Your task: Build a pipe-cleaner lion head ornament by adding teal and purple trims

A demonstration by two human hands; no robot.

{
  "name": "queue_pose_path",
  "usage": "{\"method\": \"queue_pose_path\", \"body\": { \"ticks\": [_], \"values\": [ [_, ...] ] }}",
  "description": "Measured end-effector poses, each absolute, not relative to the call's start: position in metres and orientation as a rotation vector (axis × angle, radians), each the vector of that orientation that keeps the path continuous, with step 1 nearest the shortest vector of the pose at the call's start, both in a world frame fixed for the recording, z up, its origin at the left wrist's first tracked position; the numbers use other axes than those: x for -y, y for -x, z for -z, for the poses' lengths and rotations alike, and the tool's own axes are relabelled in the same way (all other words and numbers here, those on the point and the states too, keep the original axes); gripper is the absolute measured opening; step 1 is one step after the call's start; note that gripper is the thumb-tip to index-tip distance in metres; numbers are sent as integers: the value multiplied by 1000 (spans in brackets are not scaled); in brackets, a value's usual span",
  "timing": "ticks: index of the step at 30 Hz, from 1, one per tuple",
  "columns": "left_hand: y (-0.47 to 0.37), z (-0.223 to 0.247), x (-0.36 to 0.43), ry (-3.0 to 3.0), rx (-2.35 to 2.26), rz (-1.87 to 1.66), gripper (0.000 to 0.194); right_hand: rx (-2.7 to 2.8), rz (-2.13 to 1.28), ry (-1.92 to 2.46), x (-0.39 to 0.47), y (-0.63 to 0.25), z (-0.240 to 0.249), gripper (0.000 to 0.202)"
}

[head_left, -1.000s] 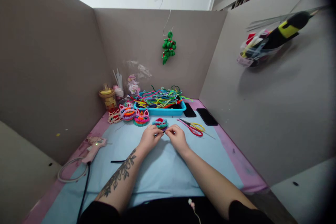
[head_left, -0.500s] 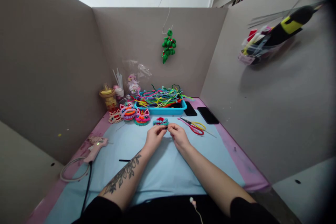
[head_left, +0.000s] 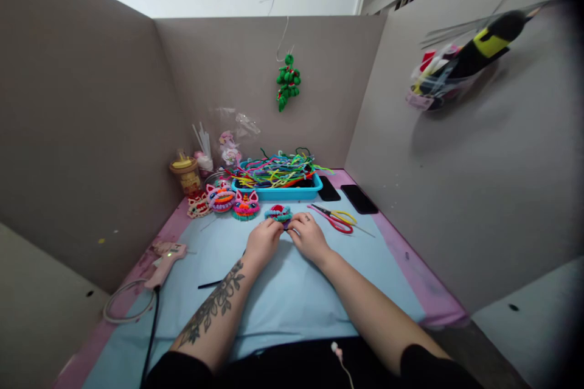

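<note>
My left hand [head_left: 264, 242] and my right hand [head_left: 309, 236] meet in front of me, fingertips pinched together on a black pipe cleaner [head_left: 286, 230]. Only a short dark bit of it shows between the fingers. Just beyond the fingertips lies a teal, red and purple fuzzy piece [head_left: 278, 213], partly covered by my hands. A black strip [head_left: 210, 284] lies on the blue cloth and runs under my left forearm; I cannot tell whether it joins the piece in my fingers.
A blue tray [head_left: 292, 194] of colourful pipe cleaners stands at the back. Finished fuzzy animal heads [head_left: 246, 206] sit left of it. Scissors [head_left: 340, 222] and two phones [head_left: 359, 199] lie right. A pink glue gun [head_left: 166, 261] with its cord rests at left.
Both hands have come slightly lower and closer to me, still pinching together. More of the black strip shows beside my left forearm. The camera view has shifted a little.
</note>
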State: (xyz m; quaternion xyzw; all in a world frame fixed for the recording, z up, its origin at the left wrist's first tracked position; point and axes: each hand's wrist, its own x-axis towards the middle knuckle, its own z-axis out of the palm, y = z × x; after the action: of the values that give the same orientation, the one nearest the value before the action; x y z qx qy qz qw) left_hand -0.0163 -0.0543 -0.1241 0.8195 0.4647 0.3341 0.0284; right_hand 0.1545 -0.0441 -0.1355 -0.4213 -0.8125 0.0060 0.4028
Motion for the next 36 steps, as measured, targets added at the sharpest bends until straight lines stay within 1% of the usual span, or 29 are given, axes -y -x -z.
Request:
{"method": "queue_pose_path", "body": {
  "ticks": [6,12,19,29,36],
  "values": [
    [15,119,57,-2627,-1500,-841,19,2200,114,1110,48,-151,136,12],
    [15,119,58,-2588,-1523,-814,18,2144,-7,1149,49,-152,136,12],
    [13,121,58,-2480,-1466,-1006,13,1957,-189,1074,44,-153,137,13],
    [4,121,59,-2185,-1325,-1248,7,1707,-430,1007,46,-151,132,8],
    [-3,120,63,-2050,-1300,-1355,10,1517,-600,1003,48,-147,129,8]
  ]
}}
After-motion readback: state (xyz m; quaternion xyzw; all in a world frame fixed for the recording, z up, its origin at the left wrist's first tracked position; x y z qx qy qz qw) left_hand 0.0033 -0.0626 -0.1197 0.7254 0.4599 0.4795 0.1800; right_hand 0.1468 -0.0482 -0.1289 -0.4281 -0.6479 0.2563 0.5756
